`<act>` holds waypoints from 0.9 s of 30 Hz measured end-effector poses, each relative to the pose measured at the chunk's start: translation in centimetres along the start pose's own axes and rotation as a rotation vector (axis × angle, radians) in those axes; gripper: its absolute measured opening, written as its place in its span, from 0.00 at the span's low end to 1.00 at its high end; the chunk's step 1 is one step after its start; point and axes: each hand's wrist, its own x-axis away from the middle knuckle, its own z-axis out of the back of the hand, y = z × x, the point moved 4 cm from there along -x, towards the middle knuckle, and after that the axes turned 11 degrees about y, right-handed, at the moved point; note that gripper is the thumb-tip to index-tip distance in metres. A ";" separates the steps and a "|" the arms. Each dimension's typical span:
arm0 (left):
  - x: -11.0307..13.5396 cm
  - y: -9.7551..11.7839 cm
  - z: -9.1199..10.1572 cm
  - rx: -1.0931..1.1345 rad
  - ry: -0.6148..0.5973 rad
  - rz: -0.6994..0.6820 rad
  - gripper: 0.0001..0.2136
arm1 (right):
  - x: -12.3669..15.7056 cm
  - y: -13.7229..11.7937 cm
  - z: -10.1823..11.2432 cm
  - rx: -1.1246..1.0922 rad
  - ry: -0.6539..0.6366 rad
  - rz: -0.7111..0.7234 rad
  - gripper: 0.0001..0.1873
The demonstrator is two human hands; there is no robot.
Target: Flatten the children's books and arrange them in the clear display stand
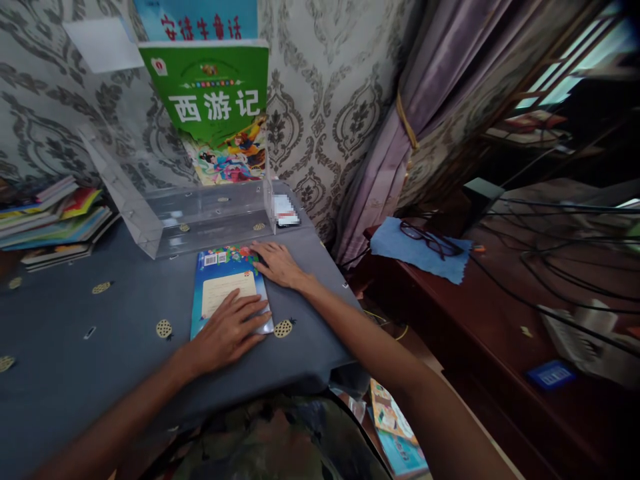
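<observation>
A blue book (205, 289) lies flat on the grey table, its back cover with a barcode and a cream panel facing up. My left hand (227, 331) rests on the lower part of this cover, fingers stretched out and lying flat. At the book's upper right corner lies my right hand (277, 263), its fingers extended over the edge. Behind the book stands a clear acrylic stand (147, 227). A green book (215, 100) is upright at the stand's back, and a light blue book (195, 17) shows above it.
Stacked books (60, 220) lie at the table's left. A phone-like item (285, 210) sits right of the stand. On the dark red desk (480, 327) are glasses (430, 238), a blue cloth (390, 243) and cables. More books (397, 427) lie low beside my right arm.
</observation>
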 end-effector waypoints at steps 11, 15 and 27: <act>-0.8 0.0 -0.9 -0.046 0.012 0.034 0.17 | 0.1 -0.2 -0.2 0.039 -0.014 0.024 0.25; -0.8 0.2 -0.6 -0.038 0.069 -0.029 0.14 | 0.9 -0.4 -0.3 0.057 -0.029 0.050 0.27; -0.5 2.8 -0.2 -0.240 -0.122 -0.064 0.18 | 1.5 -0.8 -0.4 0.096 -0.016 0.069 0.27</act>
